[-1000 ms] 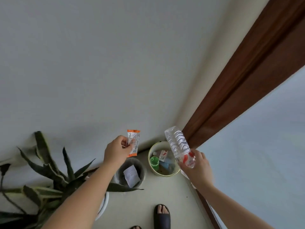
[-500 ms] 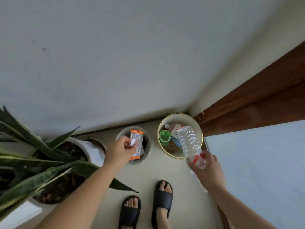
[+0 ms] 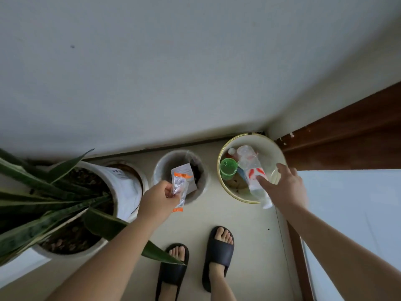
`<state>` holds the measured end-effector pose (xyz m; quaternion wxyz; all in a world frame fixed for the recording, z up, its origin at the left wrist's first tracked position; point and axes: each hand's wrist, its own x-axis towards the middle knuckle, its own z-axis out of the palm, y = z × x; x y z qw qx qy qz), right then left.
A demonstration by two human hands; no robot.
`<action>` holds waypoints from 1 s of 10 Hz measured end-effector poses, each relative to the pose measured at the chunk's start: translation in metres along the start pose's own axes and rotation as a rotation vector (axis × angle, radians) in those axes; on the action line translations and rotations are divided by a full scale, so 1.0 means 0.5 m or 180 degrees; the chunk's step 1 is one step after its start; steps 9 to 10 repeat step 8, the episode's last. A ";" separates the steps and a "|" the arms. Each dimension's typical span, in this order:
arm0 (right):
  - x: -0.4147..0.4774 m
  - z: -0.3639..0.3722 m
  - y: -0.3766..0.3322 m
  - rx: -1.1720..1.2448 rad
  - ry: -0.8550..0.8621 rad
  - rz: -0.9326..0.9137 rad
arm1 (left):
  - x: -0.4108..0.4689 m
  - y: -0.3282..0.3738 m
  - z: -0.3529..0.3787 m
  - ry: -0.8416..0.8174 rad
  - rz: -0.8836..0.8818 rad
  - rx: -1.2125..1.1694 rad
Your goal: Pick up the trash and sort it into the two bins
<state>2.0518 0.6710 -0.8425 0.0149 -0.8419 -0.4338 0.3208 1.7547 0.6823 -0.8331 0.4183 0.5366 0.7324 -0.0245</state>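
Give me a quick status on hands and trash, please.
Left hand pinching wrapper over grey bin. Right hand open, bottle dropping into cream bin. Nothing blocking.

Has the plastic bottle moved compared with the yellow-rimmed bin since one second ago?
Yes. The plastic bottle now lies over the yellow-rimmed bin, and the right hand has opened.

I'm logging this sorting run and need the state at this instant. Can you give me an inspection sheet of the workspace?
Surface: pale floor, bare between the bins and the feet.
Job's things: orange-edged wrapper over the grey bin; clear bottle tipped into the yellow-rimmed bin, beside a green cup.
Clutter: white paper inside the grey bin.
Grippers: left hand pinches the wrapper; right hand open, fingers spread at the bottle.
Cables: nothing seen.
Surroundings: potted plant, wall, wooden door frame, black slippers.
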 end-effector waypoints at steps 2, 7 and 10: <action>-0.008 0.002 -0.020 0.0020 -0.0014 -0.0220 | -0.005 -0.007 0.006 -0.0002 -0.0321 -0.0155; -0.015 0.031 -0.019 0.0048 -0.0052 -0.0316 | 0.018 -0.051 0.000 0.0386 -0.0782 -0.0388; -0.022 0.035 -0.029 -0.0005 0.0032 -0.0370 | 0.017 -0.044 -0.008 0.0446 -0.0700 -0.0354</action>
